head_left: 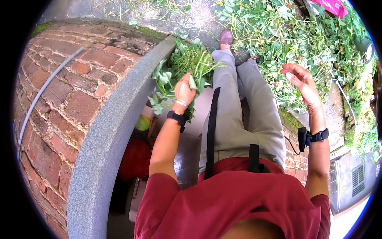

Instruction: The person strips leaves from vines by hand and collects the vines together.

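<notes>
My left hand is closed around a bunch of green leafy vine stems, held beside the grey stone slab. Leaves stick out on both sides of the fist, and some hang below the wrist. My right hand is raised to the right of my legs, its fingers loosely bent and the thumb a little apart. I see nothing in it. Behind and below that hand spreads a big heap of cut vines with heart-shaped leaves and pale stems.
A long grey stone slab runs along my left, beside a brick wall with a grey pipe. Under the slab are a red item and a yellow-green round thing. A pink bag lies far right; loose stems litter the concrete.
</notes>
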Demonstrator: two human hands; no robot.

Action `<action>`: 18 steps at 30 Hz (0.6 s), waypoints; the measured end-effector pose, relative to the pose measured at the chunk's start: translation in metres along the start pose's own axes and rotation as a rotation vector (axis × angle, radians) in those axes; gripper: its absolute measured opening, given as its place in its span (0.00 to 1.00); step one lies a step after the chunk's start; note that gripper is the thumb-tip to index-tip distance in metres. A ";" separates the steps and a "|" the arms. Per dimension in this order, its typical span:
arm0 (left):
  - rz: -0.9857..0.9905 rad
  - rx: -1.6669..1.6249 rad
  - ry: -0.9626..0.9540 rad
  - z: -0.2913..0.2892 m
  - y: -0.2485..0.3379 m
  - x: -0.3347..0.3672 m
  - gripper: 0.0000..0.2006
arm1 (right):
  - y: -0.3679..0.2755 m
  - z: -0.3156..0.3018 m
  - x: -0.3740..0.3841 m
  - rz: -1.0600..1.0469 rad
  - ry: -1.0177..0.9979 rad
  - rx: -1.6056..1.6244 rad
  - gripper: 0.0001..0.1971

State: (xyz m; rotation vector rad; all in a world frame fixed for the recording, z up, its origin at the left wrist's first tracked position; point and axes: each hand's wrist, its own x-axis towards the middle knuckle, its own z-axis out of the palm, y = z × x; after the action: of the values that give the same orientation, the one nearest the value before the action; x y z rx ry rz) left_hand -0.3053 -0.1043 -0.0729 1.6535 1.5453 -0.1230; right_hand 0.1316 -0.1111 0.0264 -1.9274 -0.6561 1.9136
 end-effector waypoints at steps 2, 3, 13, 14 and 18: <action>-0.097 0.220 0.077 0.017 -0.074 0.003 0.23 | 0.019 -0.004 0.007 0.055 0.029 -0.071 0.22; -0.198 0.355 0.089 0.022 -0.093 0.007 0.25 | 0.028 -0.006 0.011 0.075 0.039 -0.075 0.21; -0.530 0.643 0.087 0.137 -0.298 0.091 0.14 | 0.125 -0.020 0.060 0.287 0.110 -0.258 0.23; -0.506 0.611 0.110 0.140 -0.310 0.094 0.13 | 0.133 -0.020 0.068 0.321 0.119 -0.285 0.23; -0.802 0.467 0.085 0.152 -0.332 0.111 0.15 | 0.151 -0.018 0.106 0.309 0.091 -0.452 0.17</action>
State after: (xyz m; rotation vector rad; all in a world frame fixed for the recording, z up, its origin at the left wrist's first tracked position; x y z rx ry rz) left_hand -0.4943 -0.1533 -0.4009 1.2650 2.2922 -0.8998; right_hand 0.1603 -0.1771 -0.1446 -2.5058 -0.8654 1.9618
